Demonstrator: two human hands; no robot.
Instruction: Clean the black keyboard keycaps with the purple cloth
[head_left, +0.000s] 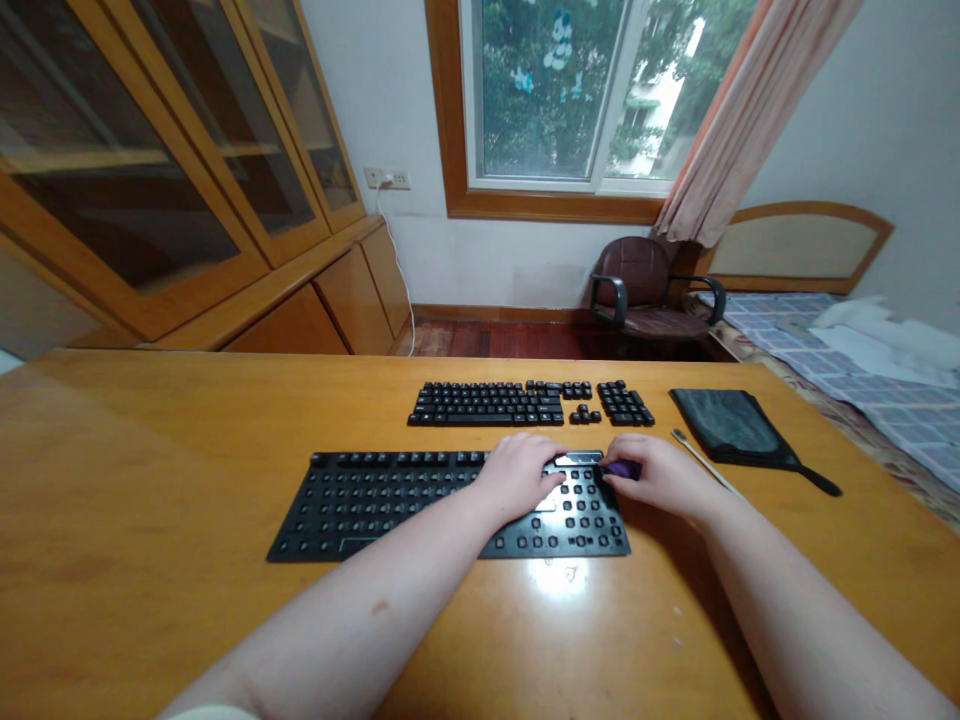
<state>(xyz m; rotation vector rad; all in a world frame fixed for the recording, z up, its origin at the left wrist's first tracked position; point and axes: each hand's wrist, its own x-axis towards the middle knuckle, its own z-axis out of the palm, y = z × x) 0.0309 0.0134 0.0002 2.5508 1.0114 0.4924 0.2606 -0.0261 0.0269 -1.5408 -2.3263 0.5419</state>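
My left hand [517,478] rests on the upper right of a black keyboard base [375,510], whose rows of bare switches show with the keycaps off. Its fingertips lie just short of a shiny silver strip [577,459]. My right hand [660,478] grips a small purple object [622,469], partly hidden, whose kind I cannot tell, at the keyboard's right edge. Loose black keycaps [525,403] stand in keyboard-like rows beyond the base. To the right of my right hand lies a thin white stick [701,460].
The yellow wooden desk [112,490] holds everything. A dark grey cloth pad with a black handle [731,428] lies at the right. Beyond the desk's far edge are a glass-fronted cabinet [150,170], a brown chair [634,285], and a bed [847,370].
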